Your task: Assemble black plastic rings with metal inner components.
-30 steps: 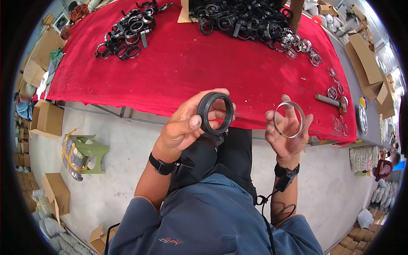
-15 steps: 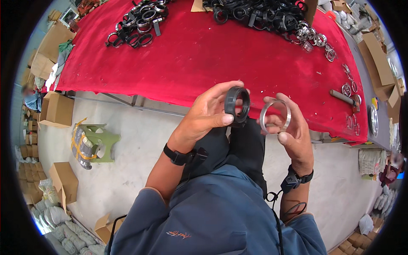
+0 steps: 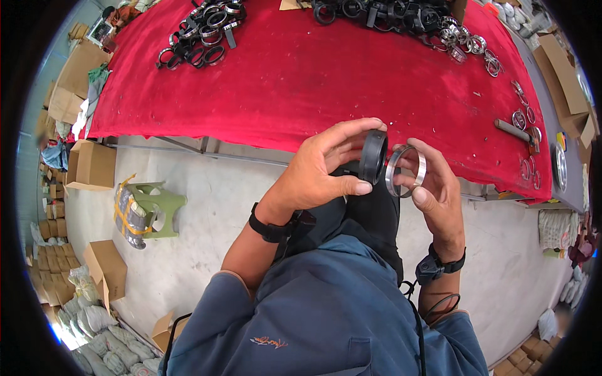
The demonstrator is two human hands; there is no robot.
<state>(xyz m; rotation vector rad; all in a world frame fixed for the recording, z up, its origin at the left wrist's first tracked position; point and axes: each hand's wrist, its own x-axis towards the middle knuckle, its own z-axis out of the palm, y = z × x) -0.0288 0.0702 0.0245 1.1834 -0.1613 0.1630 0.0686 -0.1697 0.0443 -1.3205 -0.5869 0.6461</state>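
My left hand (image 3: 320, 166) grips a thick black ring (image 3: 373, 156), thumb at its lower edge and fingers over the top. Facing it, a thin shiny metal ring (image 3: 421, 170) is held in my right hand (image 3: 442, 194), between the thumb below and the fingers behind. The two rings stand on edge side by side, very close together; whether they touch I cannot tell. Both hands are in the air above my lap, by the near edge of the table with the red cloth (image 3: 269, 94).
Black and silver rings lie in a pile (image 3: 204, 34) at the far left and in a bigger black heap (image 3: 389, 15) at the back. Loose metal rings (image 3: 492, 62) and a hammer (image 3: 517, 131) are on the right. A green stool (image 3: 164, 210) stands at the left.
The black ring has moved right and turned more edge-on, closing most of the gap to the metal ring. The right hand has stayed nearly in place, its ring tilting slightly.
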